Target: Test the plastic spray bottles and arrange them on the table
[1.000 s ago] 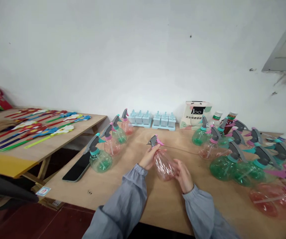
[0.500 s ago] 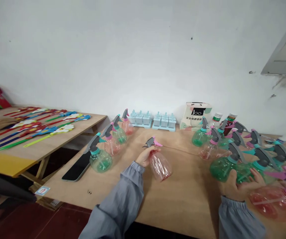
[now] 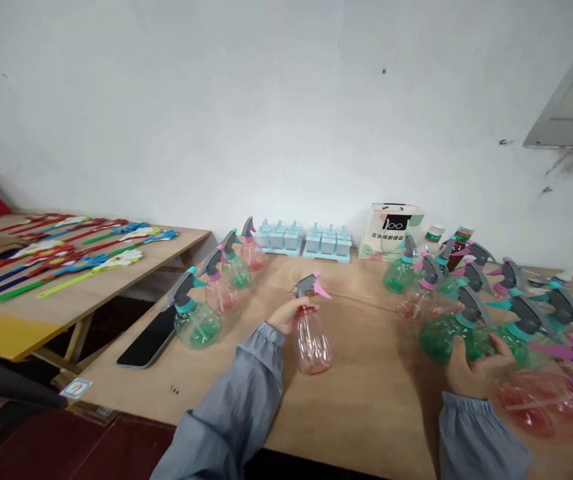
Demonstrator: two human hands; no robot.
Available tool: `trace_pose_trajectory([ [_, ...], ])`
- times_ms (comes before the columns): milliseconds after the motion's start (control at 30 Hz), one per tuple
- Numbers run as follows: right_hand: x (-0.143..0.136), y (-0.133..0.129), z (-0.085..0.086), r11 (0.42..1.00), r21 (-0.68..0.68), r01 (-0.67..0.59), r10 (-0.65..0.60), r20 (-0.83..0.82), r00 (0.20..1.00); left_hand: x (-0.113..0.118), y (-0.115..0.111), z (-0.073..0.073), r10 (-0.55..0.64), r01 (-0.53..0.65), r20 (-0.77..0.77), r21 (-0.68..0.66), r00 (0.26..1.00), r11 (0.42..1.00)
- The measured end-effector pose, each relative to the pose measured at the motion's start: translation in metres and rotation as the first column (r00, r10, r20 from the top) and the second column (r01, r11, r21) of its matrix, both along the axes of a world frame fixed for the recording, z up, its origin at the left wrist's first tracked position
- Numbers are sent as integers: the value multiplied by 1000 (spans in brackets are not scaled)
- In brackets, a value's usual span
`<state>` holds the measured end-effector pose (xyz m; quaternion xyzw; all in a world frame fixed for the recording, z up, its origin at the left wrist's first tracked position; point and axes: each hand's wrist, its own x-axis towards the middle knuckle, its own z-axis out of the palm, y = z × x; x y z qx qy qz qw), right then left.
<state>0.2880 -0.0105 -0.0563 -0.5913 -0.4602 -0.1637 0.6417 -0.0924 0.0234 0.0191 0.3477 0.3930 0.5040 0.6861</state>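
My left hand (image 3: 286,316) is closed around the neck of a clear pink spray bottle (image 3: 312,343). This bottle stands nearly upright over the middle of the table, its grey head and pink trigger above my fingers. On the right, my right hand (image 3: 479,370) has its thumb and forefinger apart beside a green spray bottle (image 3: 444,339) and another green spray bottle (image 3: 514,343). Whether it touches either one I cannot tell. A larger-looking pink spray bottle (image 3: 546,403) lies close to its outer side, nearest to me.
Several spray bottles, including a green one (image 3: 199,327), stand in a row at the left beside a black phone (image 3: 149,340). Blue ice-pop moulds (image 3: 326,243) and a printed paper bag (image 3: 389,233) line the wall. Another table (image 3: 166,257) holds colourful hand-shaped sticks.
The pink bottle in my left hand has turned from tilted to nearly upright. The fingers of my right hand have curled in closer to the green bottles.
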Motion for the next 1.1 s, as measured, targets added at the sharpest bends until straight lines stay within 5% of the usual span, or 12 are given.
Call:
trace_pose_trajectory([
  [233, -6, 10, -2, 989, -20, -147, 146, -29, 989, 3, -4, 13, -51, 56, -45, 124, 998, 991],
  [500, -40, 9, -11, 948, -46, -315, 316, 38, 948, 10, -2, 10, 43, -44, -67, -11, 997, 999],
  [767, -79, 1, -17, 899, -82, -430, 436, 71, 897, 6, -4, 25, -134, 147, -108, 127, 985, 981],
  [1100, -112, -3, -23, 861, -133, -491, 508, 185, 841, 8, -1, 25, -185, 217, -215, 141, 959, 966],
])
